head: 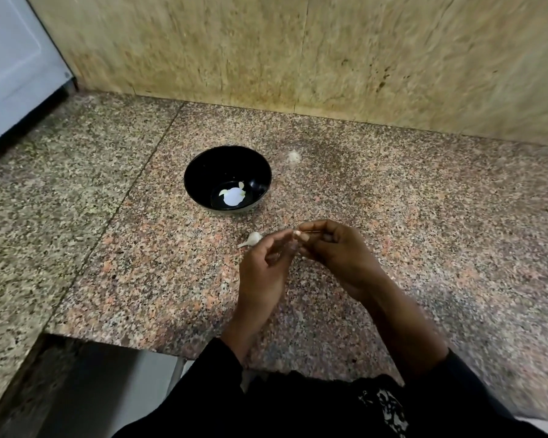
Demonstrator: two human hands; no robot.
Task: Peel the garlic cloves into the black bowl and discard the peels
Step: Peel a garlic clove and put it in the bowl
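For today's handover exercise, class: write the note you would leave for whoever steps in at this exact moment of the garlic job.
Left hand: fingers half curled, tips at the clove; whether it has a grip is unclear.
Right hand: pinches a small garlic clove above the counter.
Black bowl: behind the hands, holding a few pale peeled pieces beside a bright glare.
Unpeeled clove: lies on the counter left of the hands.
Pale scrap, probably peel: right of the bowl.
Done: some cloves in the bowl.
Left: finish this clove, peel the other, discard the peels.
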